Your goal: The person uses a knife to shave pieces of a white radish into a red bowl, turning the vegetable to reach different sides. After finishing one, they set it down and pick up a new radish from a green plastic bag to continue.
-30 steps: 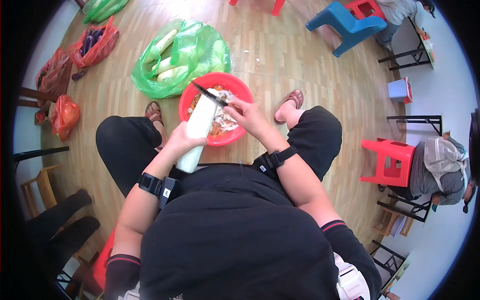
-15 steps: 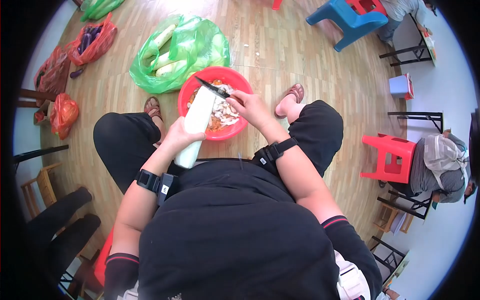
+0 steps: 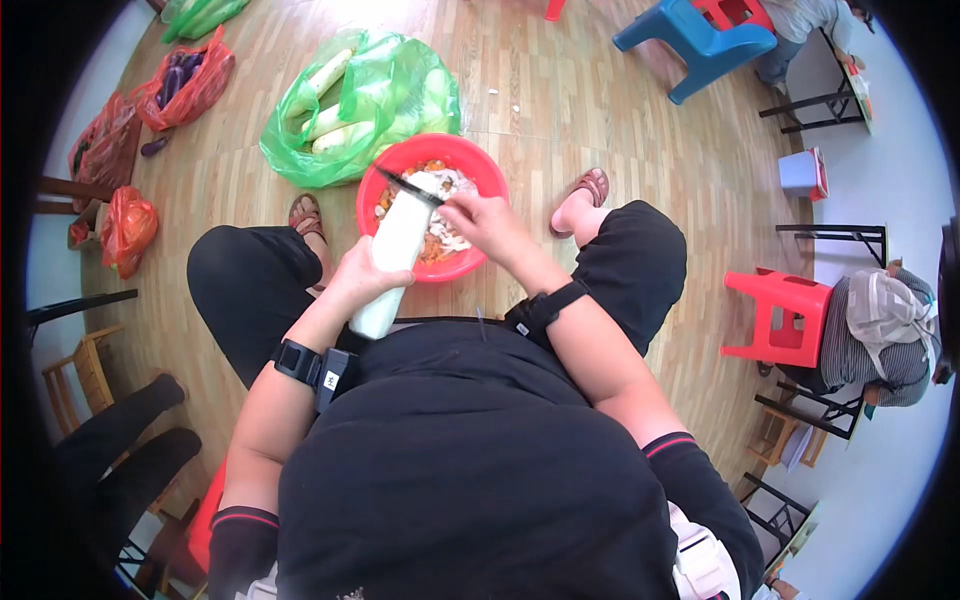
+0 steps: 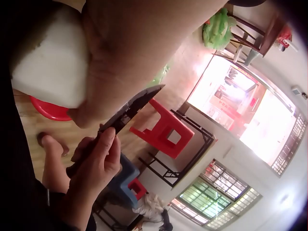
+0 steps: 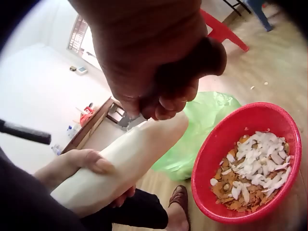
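Observation:
A long, white peeled radish (image 3: pixel 402 232) slants over the basin, its lower end near the lap. My left hand (image 3: pixel 362 276) grips it around its lower half. In my right hand (image 3: pixel 488 224) is a dark-bladed knife (image 3: pixel 408 187), held by its handle. The blade lies across the radish's upper end in the head view; in the right wrist view my fingers hide most of it. Beneath, a red plastic basin (image 5: pixel 199 195) contains white shavings (image 5: pixel 267 154) over orange-brown peelings (image 5: pixel 240 204).
Beyond the basin, a green plastic bag (image 3: pixel 400 75) of long pale radishes sits on the floor. Red bags, one with eggplants (image 3: pixel 180 75), lie at the left. A blue chair (image 3: pixel 690 45) and a red stool (image 3: pixel 780 313) stand to the right, with other people seated there.
The knife lifted slightly off the radish's side half a second ago and is now lower across its upper end, with my right hand shifted left. My left hand keeps its grip.

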Motion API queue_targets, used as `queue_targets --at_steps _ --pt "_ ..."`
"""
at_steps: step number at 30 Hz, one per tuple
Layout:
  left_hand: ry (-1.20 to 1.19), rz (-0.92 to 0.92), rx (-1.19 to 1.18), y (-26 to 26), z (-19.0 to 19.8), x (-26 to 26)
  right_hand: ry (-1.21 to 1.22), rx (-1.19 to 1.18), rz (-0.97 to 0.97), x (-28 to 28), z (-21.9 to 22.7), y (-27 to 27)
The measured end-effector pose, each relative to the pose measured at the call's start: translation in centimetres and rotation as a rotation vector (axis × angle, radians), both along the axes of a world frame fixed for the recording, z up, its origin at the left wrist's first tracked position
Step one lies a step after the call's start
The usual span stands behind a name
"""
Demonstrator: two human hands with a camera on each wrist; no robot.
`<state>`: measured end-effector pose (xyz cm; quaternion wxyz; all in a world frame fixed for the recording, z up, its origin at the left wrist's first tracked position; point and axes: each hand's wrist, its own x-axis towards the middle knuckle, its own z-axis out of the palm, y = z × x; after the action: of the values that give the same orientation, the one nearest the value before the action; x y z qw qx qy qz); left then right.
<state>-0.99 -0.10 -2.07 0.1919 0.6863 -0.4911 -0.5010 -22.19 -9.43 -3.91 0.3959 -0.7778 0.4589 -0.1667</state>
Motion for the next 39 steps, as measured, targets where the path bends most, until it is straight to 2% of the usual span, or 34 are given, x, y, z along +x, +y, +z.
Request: queue_targets --at_steps 1,3,4,7,9,11,13,16,18,19,25,27,30,33,36,37,39 --pt "0.012 -0.018 0.01 0.0 -0.3 0.2 0.001 -0.002 -0.002 -0.6 -0.6 -0.6" --pt "0.025 -0.038 0.014 -0.2 -0.9 0.3 0.032 -0.034 -0.141 -1.6 -0.9 -1.6" --pt "-0.023 -0.041 0.002 0.0 -1.2 0.3 0.088 -0.053 -0.161 -2.0 -0.6 -1.6" --pt "-0.08 -0.047 -0.002 -0.2 -0.7 0.3 0.039 -0.015 -0.189 -1.6 -0.3 -1.3" --pt "-0.084 -0.046 0.012 -0.2 -0.3 0.1 0.015 0.009 -0.167 -0.9 0.1 -0.8" --pt "-0.081 -0.039 0.008 -0.1 -0.1 0.0 0.008 0.022 -0.065 -0.3 0.5 -0.2" --pt "-0.077 -0.038 0.002 0.1 -0.5 0.1 0.032 -0.009 -0.034 -0.4 -0.4 -0.3" --pt "-0.079 -0.066 -0.006 0.2 -0.3 0.2 -0.078 0.044 -0.158 -1.1 -1.1 -1.1" --pt "-0.087 -0.089 -0.013 0.1 -0.2 0.2 0.117 0.019 -0.151 -2.2 -0.8 -1.9" --pt "-0.07 -0.083 -0.034 0.1 -0.2 0.2 0.116 0.017 -0.152 -2.4 -1.2 -2.0" --pt "-0.054 -0.071 -0.063 0.2 -0.5 0.2 -0.069 0.063 -0.211 -1.7 -0.5 -1.4" --pt "-0.067 -0.08 -0.052 0.1 -0.3 0.2 -0.104 0.2 -0.159 -1.6 -0.3 -1.4" --pt "-0.129 -0.107 -0.036 0.1 0.3 0.1 -0.064 0.075 -0.221 -2.0 -1.0 -1.6" --pt "-0.126 -0.105 0.005 -0.1 0.4 0.2 -0.012 0.08 -0.26 -2.4 -1.3 -1.6" --pt "-0.147 -0.093 -0.031 0.3 0.1 0.2 -0.127 0.083 -0.192 -1.6 -0.2 -1.0" --pt "-0.194 -0.109 -0.02 0.2 0.2 0.2 -0.124 0.087 -0.182 -1.3 0.4 -0.6" --pt "-0.245 -0.118 -0.006 0.2 0.3 0.3 -0.012 0.238 -0.007 -0.5 2.0 0.1"
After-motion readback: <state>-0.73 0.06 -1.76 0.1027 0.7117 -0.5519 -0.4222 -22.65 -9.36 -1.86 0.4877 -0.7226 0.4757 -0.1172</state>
